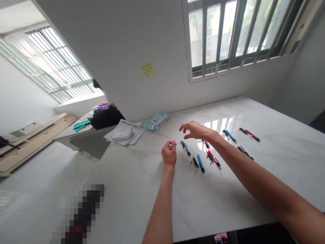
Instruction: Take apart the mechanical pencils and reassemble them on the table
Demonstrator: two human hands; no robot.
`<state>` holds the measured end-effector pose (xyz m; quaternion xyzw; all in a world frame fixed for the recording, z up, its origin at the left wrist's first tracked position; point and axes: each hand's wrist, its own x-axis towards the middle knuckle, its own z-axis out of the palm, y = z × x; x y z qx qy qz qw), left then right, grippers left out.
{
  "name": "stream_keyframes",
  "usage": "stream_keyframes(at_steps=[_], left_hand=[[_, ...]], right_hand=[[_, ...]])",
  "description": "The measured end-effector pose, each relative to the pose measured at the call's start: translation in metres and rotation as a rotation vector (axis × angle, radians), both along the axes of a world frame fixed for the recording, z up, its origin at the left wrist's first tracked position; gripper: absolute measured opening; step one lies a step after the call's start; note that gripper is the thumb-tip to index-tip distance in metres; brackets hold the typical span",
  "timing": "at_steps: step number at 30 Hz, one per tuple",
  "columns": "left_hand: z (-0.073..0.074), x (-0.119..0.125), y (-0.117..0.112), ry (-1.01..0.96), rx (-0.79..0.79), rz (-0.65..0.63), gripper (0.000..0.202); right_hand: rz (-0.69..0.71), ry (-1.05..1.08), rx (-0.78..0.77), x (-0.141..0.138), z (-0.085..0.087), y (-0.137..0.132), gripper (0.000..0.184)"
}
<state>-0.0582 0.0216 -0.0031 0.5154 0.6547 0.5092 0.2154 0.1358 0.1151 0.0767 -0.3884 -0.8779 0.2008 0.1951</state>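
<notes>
My left hand (169, 154) hovers over the white marble table (127, 189) with its fingers curled in a loose pinch; whether anything is between them I cannot make out. My right hand (194, 130) hangs just above the table with its fingers spread and bent, holding nothing. Right below and beside it lie pen parts in pairs: a teal barrel with a black piece (186, 148), another teal and black pair (199, 162), and a red and black pair (214, 159). Further right lie a teal pair (230, 135), a red pair (251, 135) and a dark piece (245, 151).
At the back of the table lie a blue wet-wipes pack (156, 121), a stack of papers with a white object on top (124, 134), and a black bag (105, 117). A yellow sticky note (148, 69) is on the wall. A pixelated dark object (83, 213) lies near the front.
</notes>
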Motion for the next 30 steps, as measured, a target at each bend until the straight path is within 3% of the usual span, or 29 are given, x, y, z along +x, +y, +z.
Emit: stream_keyframes(at_steps=[7,17,23,30], left_hand=[[0.002,-0.001,0.000,-0.002,0.013,0.050,0.041],[0.001,-0.002,0.002,-0.018,0.038,0.062,0.040],[0.000,-0.002,0.002,-0.008,0.049,0.062,0.039],[-0.001,-0.002,0.002,-0.007,0.055,0.063,0.039]], right_hand=[[0.077,0.009,0.020,-0.012,-0.025,-0.008,0.041],[0.068,0.032,-0.006,-0.021,-0.067,0.012,0.043],[0.095,0.038,0.024,-0.024,-0.071,0.012,0.032],[0.082,0.068,0.001,-0.027,-0.069,0.007,0.035]])
